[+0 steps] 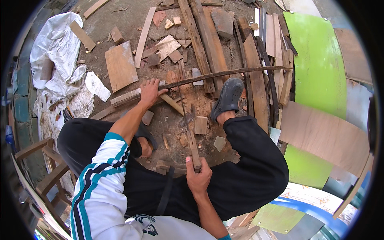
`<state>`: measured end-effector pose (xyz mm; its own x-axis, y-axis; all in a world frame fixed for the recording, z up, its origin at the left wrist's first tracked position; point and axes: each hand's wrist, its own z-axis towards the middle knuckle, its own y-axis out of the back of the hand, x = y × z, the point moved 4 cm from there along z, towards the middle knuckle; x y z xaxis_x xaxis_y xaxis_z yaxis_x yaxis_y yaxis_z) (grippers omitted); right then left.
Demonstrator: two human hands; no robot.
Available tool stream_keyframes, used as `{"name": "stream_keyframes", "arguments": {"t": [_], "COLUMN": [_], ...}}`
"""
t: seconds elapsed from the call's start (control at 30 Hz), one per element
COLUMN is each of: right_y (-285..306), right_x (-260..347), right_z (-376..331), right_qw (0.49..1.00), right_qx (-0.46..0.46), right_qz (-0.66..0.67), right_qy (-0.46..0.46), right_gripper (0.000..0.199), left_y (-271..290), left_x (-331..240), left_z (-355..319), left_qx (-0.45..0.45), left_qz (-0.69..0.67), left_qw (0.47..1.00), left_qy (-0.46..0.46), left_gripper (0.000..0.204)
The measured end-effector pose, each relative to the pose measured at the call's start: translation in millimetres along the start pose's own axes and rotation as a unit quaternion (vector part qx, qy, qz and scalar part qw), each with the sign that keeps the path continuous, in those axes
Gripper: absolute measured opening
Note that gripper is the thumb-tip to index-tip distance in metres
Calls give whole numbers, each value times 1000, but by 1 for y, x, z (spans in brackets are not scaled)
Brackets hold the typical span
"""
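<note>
My left hand is closed over the near end of a long, dark wooden strip and presses it down on a pale piece of timber. The strip runs off to the right, in front of my right foot in a grey clog. Close to my lap, my right hand grips the wooden handle of a handsaw. Its narrow blade points away from me and meets the strip just right of my left hand. A short round stick lies beside the blade.
Wooden offcuts and a square board litter the dirt ground. Long beams lie ahead. Green sheets and a plywood panel spread at right. A white sack is at far left, a wooden frame at near left.
</note>
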<state>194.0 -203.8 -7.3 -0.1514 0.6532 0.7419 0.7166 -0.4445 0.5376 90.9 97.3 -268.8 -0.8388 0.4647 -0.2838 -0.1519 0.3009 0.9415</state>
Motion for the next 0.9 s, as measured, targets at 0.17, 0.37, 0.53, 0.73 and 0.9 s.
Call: {"name": "stream_keyframes", "arguments": {"t": [0.17, 0.37, 0.53, 0.73, 0.9], "right_y": [3, -2, -9, -8, -10], "right_x": [-7, -3, -1, -6, -1], "right_z": [2, 2, 2, 4, 4], "right_qw": [999, 1000, 999, 999, 999], "right_qx": [-30, -17, -10, -1, 11], "right_qz": [9, -14, -19, -25, -19], "right_qy": [12, 6, 27, 26, 23], "right_gripper": [28, 26, 27, 26, 21], "left_y": [-2, -5, -13, -3, 7], "left_x": [-24, -27, 1, -24, -21], "left_z": [4, 5, 3, -15, -14], "left_qx": [-19, -26, 17, 72, 74], "left_qz": [9, -21, -123, -51, -112], "left_qw": [1000, 999, 992, 986, 977], "left_qy": [12, 35, 9, 143, 168], "left_gripper": [64, 61, 62, 67, 62]}}
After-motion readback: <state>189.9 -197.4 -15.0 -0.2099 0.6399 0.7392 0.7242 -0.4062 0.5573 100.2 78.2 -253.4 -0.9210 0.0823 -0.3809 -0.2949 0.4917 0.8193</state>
